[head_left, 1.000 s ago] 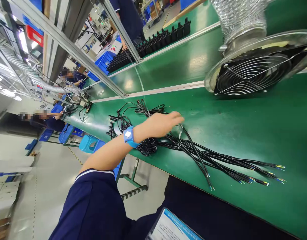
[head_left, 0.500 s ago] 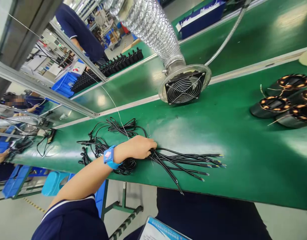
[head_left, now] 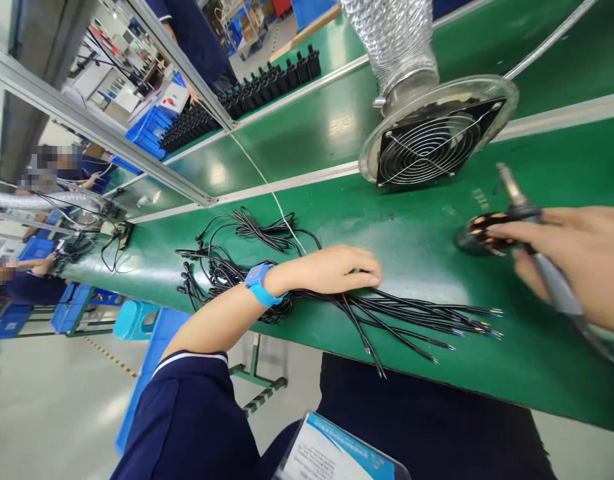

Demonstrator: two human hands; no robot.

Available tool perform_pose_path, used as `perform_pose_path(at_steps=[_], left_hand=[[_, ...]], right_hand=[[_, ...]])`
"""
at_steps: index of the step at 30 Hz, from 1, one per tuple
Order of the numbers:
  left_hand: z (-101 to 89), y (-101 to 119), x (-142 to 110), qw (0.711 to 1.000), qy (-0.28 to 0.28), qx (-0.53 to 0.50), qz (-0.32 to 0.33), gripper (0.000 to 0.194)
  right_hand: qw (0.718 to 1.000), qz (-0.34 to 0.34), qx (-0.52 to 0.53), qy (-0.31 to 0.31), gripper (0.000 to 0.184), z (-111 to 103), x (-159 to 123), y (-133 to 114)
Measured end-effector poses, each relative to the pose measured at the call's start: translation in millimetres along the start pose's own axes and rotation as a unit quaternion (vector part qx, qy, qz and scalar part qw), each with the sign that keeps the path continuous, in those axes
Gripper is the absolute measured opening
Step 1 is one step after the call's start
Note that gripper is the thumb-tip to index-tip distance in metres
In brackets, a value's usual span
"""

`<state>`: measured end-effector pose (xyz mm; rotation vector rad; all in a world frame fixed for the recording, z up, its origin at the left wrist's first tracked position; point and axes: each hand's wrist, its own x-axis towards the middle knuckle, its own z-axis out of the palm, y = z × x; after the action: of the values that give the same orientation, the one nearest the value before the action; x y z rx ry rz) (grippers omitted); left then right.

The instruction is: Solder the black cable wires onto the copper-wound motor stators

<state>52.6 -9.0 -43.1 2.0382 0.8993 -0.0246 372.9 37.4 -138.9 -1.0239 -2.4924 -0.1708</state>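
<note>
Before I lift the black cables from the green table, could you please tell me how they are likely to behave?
The black cables will probably flex and sag, since they lie in loose curves and coils. They may snag one another where they cross and overlap. Their thin wire tips could bend easily.

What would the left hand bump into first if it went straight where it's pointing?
Past a stretch of green table, the left hand would probably meet the black part with coppery windings, by the right hand. Depth is unclear, so it might pass above.
</note>
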Motion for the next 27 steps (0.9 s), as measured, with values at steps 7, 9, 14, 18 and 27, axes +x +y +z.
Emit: perform_pose_path(at_steps=[7,9,14,18,27], left_hand=[[6.8,20.5,50.8,0.92,0.169,-0.347,-0.066,0.018],[10.6,19.8,55.8,0.897,0.167,-0.401,-0.083,0.015],[14.5,0.8,51.7,0.931,0.091,-0.354,0.005,0.015],[17.3,-5.0,46.9,0.967,0.073,-0.246,0.008,0.011],[3.9,-18.0,59.6,0.943,0.195,-0.255,-0.084,0.016]], right_hand=[[0.96,0.127,0.241,0.063,0.04,-30.9,19.0,-74.6],[0.928,0.153,0.331,0.073,0.045,-29.7,24.5,-85.6],[0.882,0.261,0.379,0.104,0.041,-21.8,40.0,-89.1],[0.905,0.265,0.317,0.102,0.044,-15.7,39.4,-84.9],[0.918,0.295,0.244,0.102,0.046,-12.1,30.4,-70.0]])
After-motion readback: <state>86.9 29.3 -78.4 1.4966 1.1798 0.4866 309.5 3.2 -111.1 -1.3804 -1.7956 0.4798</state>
